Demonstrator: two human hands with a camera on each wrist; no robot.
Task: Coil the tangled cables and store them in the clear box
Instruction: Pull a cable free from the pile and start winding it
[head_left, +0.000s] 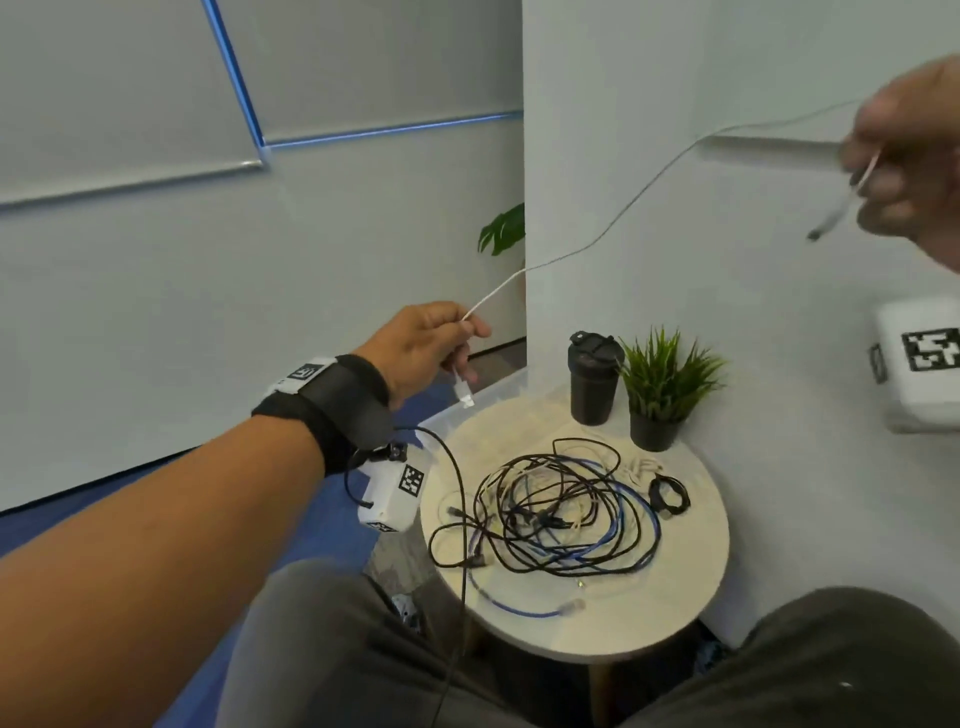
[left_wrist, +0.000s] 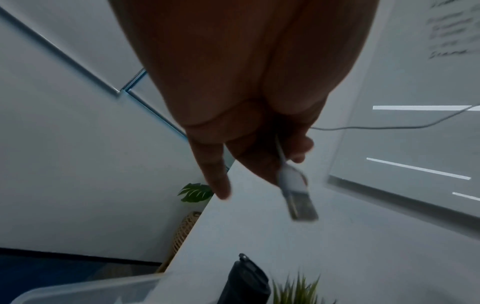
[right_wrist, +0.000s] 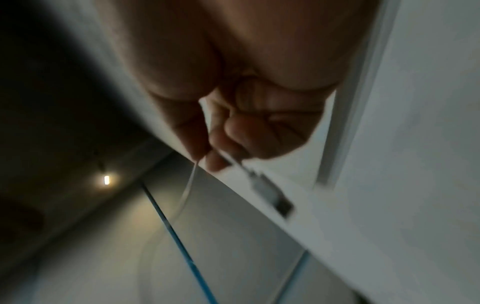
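My left hand (head_left: 426, 345) and my right hand (head_left: 904, 156) each pinch one end of the white USB cable (head_left: 613, 223), stretched in the air above the tangled cables (head_left: 561, 514) on the round worktop (head_left: 696, 597).

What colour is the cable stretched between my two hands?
White cable, held by left hand and right hand; clearest in the head view.
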